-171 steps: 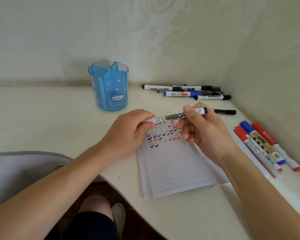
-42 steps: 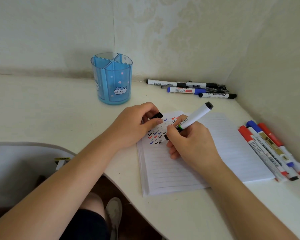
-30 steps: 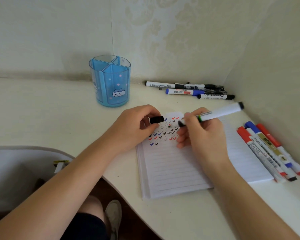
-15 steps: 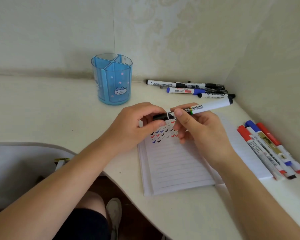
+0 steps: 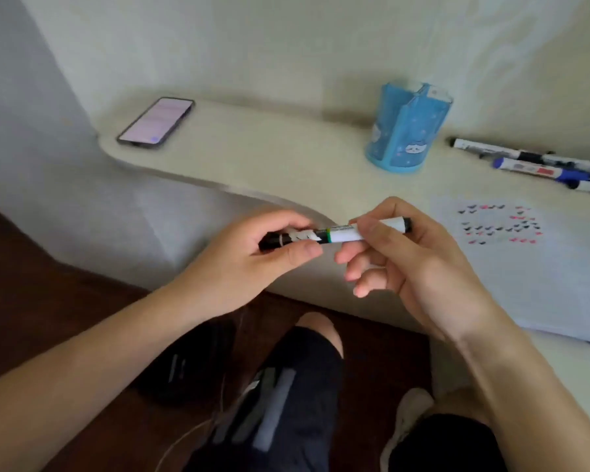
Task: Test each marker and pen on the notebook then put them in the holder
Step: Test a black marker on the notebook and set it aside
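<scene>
Nearest to me, at the bottom of my feed, I see a bare knee [image 5: 315,338] above dark shorts, with a pale shoe [image 5: 406,424] to its right. A dark bag [image 5: 188,362] lies on the brown floor [image 5: 48,318] to its left.

Above the lap, both hands are up in front of the bench [image 5: 269,158] edge, with one marker [image 5: 344,233] lying level between them. The left hand [image 5: 249,257] is curled round the black cap [image 5: 280,239] end, thumb under and fingers over. The right hand [image 5: 419,264] pinches the white barrel between thumb and forefinger. Its other fingers are loosely bent below and touch nothing. The cap sits in line with the barrel and meets it at a green band. I cannot tell from here whether it is pressed fully home. The marker is in the air and touches neither bench nor paper.

Further out on the right, the notebook [image 5: 532,284] lies flat on the bench. Rows of small black, blue and red ticks [image 5: 498,226] run near its top edge. Beyond it, at the far right, several loose markers [image 5: 532,165] lie side by side, close together, with black and blue caps.

The blue holder [image 5: 406,131] stands upright just left of them, well apart from the hands. The picture is smeared there, and I cannot make out what its compartments hold.

Farthest left, a phone [image 5: 155,121] lies face up with its screen lit, near the rounded end of the bench. It is close to the pale wall [image 5: 286,46].
</scene>
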